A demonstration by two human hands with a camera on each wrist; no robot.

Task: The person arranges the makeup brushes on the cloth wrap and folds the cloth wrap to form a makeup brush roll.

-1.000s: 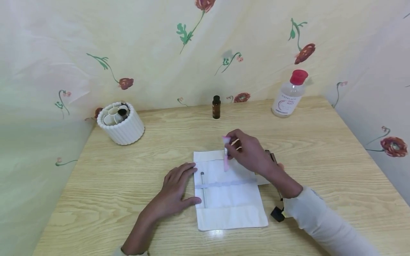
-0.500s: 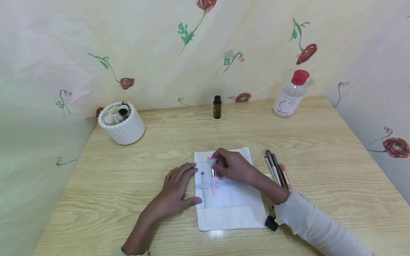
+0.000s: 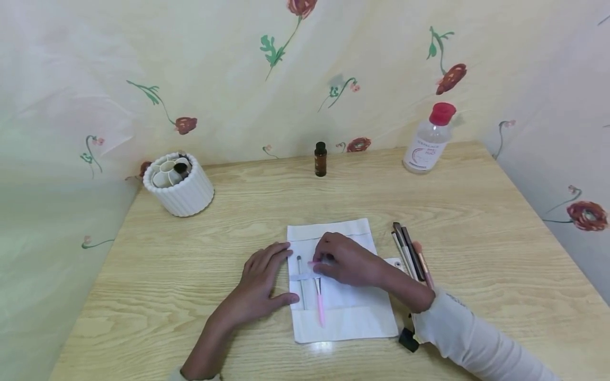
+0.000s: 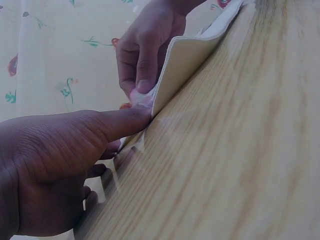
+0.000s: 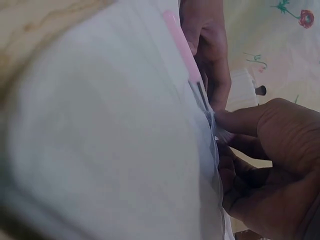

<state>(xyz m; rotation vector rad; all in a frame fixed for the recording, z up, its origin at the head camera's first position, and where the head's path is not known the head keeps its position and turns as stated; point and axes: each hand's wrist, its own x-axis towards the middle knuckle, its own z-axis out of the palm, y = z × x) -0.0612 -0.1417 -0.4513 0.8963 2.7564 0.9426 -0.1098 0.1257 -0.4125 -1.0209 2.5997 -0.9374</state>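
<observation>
A white fabric brush roll lies flat on the wooden table. My right hand pinches a pink-handled makeup brush near its head, over the roll's thin elastic band. The pink handle extends past the band, its tip over the lower flap; fingers partly cover the head. A slim pale brush sits under the band at the left. My left hand rests at the roll's left edge, fingers extended; the left wrist view shows its thumb touching the cloth.
Several brushes lie right of the roll, near my right forearm. A black object is partly hidden by the sleeve. Behind stand a white ribbed holder with a brush, a small brown bottle and a red-capped clear bottle.
My right hand has moved left and down over the roll with the pink brush, whose handle now reaches below the band. The brushes at the right have come into view. My left hand stays put.
</observation>
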